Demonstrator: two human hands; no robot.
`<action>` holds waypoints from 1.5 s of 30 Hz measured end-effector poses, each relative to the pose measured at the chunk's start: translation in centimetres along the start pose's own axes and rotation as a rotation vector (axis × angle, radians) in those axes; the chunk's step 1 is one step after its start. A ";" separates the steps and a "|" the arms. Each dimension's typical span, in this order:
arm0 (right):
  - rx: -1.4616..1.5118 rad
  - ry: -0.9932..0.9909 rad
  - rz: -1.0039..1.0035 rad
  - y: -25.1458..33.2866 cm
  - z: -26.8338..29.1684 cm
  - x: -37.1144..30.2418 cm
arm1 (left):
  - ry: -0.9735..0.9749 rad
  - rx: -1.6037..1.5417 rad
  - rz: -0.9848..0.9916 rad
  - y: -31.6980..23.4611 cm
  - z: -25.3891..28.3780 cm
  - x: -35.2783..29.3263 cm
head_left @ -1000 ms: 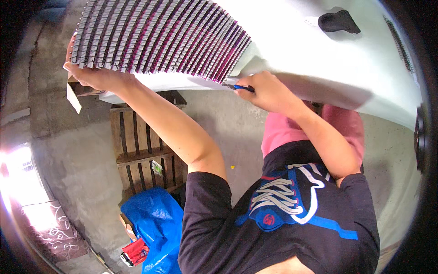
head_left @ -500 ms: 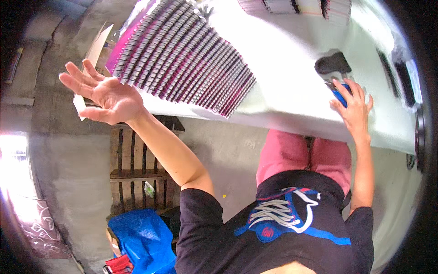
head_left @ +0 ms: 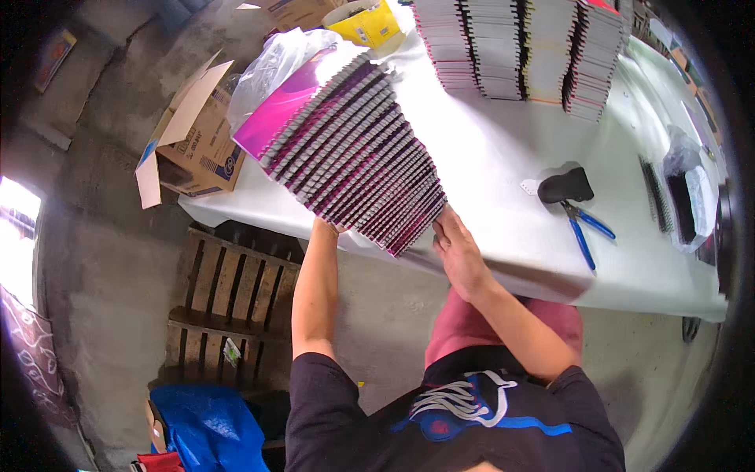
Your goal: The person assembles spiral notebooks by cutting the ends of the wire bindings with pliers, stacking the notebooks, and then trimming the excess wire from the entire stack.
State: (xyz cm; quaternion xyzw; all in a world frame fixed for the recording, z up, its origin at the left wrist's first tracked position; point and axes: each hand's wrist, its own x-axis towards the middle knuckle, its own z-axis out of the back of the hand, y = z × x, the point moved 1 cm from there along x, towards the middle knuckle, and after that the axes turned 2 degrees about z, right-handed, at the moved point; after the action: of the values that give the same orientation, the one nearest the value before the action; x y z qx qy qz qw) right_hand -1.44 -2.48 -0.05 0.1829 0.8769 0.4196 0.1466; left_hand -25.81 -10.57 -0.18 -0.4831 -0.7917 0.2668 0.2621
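1. Two hands meet the stack of wire-bound books (head_left: 362, 157) at the near edge of the white-covered table (head_left: 503, 173), left of centre. The left hand (head_left: 329, 226) is mostly hidden behind the stack's lower side, so I cannot tell how it grips. The right hand (head_left: 460, 252) lays its fingers against the stack's lower right end; I cannot tell whether they clasp it or only press.

2. The spines fan out, so I judge that uneven pressure from the two hands could make the books slide over one another and splay further.

3. The stack's lower corner reaches the table edge in my view. If support slackens there, books could tip toward the floor; I cannot see what bears their weight.

4. The clear plastic bag (head_left: 275, 67) lies right beside the magenta cover, and a wire end could snag it.

5. The wire coils sit close together, so neighbouring ones could hook and bend if books are pulled apart crookedly.

6. The blue-handled pliers (head_left: 580, 237) rest well apart to the right, handles spread; a careless sweep of that forearm could knock them.
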 end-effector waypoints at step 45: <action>-1.515 0.019 0.335 0.8 1.9 0.6 | -0.490 1.483 -0.069 1.4 -1.8 -8.2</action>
State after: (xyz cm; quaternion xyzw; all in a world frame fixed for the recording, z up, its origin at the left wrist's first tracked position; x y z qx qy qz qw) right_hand -1.02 -0.45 -0.69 0.1593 0.3128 0.9228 0.1587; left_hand -20.50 -17.08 -1.16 -0.0844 -0.4564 0.8169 0.3425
